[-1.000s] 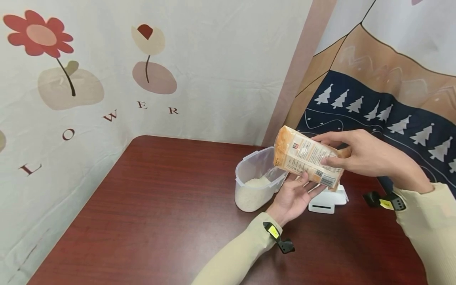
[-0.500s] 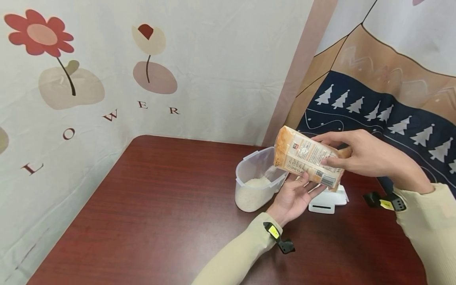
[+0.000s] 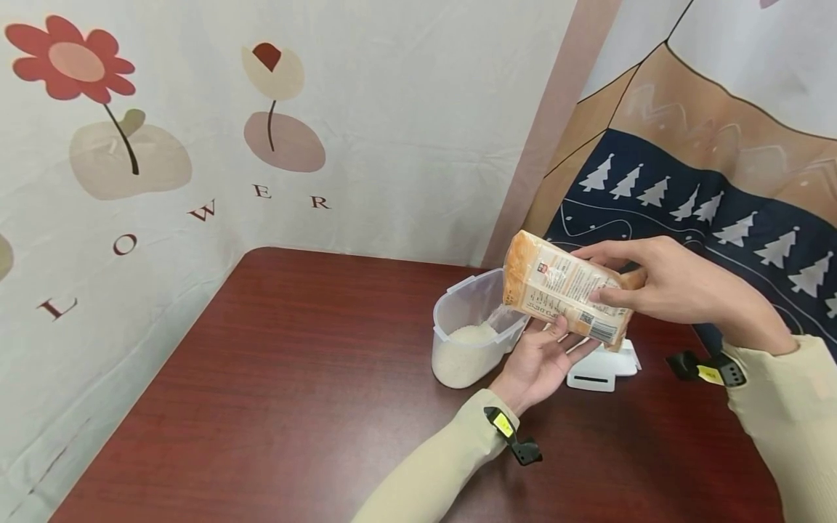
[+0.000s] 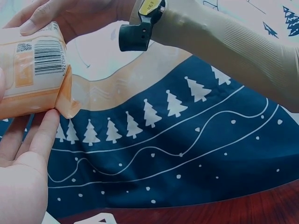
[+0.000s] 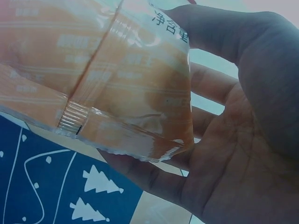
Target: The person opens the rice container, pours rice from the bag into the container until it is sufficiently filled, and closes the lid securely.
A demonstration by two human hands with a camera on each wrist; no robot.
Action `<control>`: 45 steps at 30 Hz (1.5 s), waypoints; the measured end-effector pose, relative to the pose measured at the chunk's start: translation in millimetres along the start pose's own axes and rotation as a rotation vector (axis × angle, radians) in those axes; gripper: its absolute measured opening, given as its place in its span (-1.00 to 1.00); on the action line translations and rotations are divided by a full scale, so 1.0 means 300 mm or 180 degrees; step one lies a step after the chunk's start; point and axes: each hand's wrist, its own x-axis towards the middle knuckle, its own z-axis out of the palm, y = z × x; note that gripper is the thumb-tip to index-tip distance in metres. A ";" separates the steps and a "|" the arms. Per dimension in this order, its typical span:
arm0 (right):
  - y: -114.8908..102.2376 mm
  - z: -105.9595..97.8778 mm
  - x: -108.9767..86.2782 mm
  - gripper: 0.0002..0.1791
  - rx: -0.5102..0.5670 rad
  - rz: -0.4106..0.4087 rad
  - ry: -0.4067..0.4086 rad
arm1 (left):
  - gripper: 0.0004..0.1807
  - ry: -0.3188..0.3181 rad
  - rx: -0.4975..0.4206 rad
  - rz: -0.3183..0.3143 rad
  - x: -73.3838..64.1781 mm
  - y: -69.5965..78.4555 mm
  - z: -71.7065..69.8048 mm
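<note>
An orange and white printed bag [image 3: 562, 287] is held tilted over the right rim of a clear plastic container [image 3: 441, 312]. White grains [image 3: 474, 334] lie in the container, and a pale stream runs down from the bag's lower left end. My right hand [image 3: 680, 283] grips the upper right end, thumb on the near face and fingers behind. From below, my left hand [image 3: 532, 363] holds the bag, its thumb against the near side and fingers underneath. In the right wrist view the bag's crimped end [image 5: 131, 149] lies against the right hand's fingers. The bag's mouth is hidden.
A white object with a dark slot [image 3: 591, 379] sits on the table behind the left hand, partly covered by it. The dark red wooden table [image 3: 294, 378] meets a flower-printed cloth [image 3: 405, 145] at the back and a blue tree-patterned cloth [image 3: 654, 174] at the right.
Both hands and the bag have stayed almost still. The pale stream of grains into the container looked thicker half a second ago.
</note>
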 end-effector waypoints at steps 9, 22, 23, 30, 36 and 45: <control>0.000 -0.001 0.000 -0.37 -0.0020 -0.0032 0.0020 | -0.45 0.0035 0.0000 0.0002 -0.001 0.000 0.003; -0.003 -0.002 0.003 -0.36 0.0020 0.0011 -0.0037 | -0.45 0.0079 -0.0033 -0.0006 0.000 0.000 0.004; -0.003 -0.002 0.003 -0.36 0.0029 0.0020 -0.0045 | -0.45 0.0080 -0.0033 -0.0004 0.000 0.001 0.004; -0.007 -0.002 0.005 -0.36 0.0052 0.0060 -0.0066 | -0.42 0.0056 -0.0006 0.0012 -0.001 -0.001 0.004; -0.009 -0.002 0.007 -0.36 0.0025 0.0037 -0.0054 | -0.42 0.0053 -0.0026 0.0026 -0.004 0.002 0.006; -0.006 0.001 0.004 -0.37 0.0081 0.0009 -0.0056 | -0.39 0.0061 -0.0009 0.0034 -0.002 0.001 0.007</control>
